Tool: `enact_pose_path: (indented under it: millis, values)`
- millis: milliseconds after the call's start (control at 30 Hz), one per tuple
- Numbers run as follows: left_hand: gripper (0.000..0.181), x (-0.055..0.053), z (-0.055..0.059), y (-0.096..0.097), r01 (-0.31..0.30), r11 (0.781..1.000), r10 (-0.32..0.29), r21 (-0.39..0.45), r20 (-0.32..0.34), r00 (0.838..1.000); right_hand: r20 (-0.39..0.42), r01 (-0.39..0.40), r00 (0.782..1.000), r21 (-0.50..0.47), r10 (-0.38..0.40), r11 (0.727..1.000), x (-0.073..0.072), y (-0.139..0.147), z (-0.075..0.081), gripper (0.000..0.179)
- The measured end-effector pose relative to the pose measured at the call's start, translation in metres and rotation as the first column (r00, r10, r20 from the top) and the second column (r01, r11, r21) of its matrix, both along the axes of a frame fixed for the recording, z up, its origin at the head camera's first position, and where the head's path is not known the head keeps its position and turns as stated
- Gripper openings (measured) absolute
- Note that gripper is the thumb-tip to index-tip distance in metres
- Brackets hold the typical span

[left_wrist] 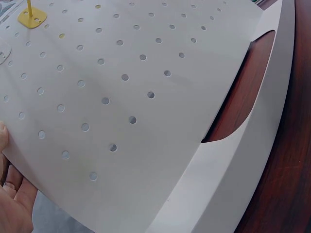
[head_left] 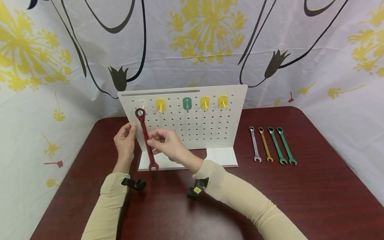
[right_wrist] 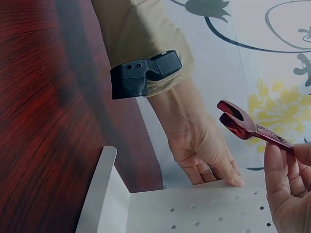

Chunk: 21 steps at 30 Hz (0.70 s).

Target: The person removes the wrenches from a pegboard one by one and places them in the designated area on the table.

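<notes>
My left hand (head_left: 124,140) grips the left edge of a white pegboard (head_left: 195,140), thumb in front and fingers behind, as the right wrist view also shows. A red combination wrench (head_left: 145,130) is pinched at its shaft between the thumb and fingers of my right hand (head_left: 168,143). It stands nearly upright, ring end up, open end (right_wrist: 238,121) down. That ring overlaps the lower part of a clear hook (head_left: 143,102) at the board's upper left; whether the hook passes through it I cannot tell. In the left wrist view only part of my left hand (left_wrist: 17,201) shows.
Along the board's top row are yellow hooks (head_left: 205,103) and a green hook (head_left: 187,103). Right of the board lie a silver wrench (head_left: 255,145), a gold wrench (head_left: 265,145) and two green wrenches (head_left: 277,145) on the dark red table (head_left: 315,200). A patterned curtain (head_left: 192,66) hangs behind.
</notes>
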<state>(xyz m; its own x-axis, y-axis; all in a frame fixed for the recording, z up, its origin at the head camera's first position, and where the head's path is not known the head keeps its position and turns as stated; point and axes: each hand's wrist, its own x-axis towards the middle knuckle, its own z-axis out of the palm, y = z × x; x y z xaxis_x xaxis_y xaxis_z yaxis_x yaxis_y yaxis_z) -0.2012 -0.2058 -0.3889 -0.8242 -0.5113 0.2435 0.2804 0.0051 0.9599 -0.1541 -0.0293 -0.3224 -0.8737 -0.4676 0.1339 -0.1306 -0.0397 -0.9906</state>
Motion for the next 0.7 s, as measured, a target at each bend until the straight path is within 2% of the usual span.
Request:
enact_pose_path:
  millis: [333, 533, 700]
  values:
    - [0.007, 0.001, 0.000, 0.000, 0.000, 1.000, 0.001, -0.022, 0.024, 1.000, -0.017, -0.045, 0.999, 0.051, 0.046, 0.998, 0.005, 0.017, -0.001, 0.016]
    - [0.007, 0.000, 0.000, -0.001, -0.001, 0.999, 0.002, -0.036, 0.018, 1.000, -0.037, -0.062, 0.997, 0.121, 0.067, 0.991, 0.009, 0.036, -0.010, 0.011]
    - [0.009, 0.000, 0.000, 0.000, -0.024, 0.996, 0.027, -0.080, 0.040, 0.999, -0.010, -0.085, 0.996, 0.124, 0.087, 0.989, 0.012, 0.050, -0.018, 0.011]
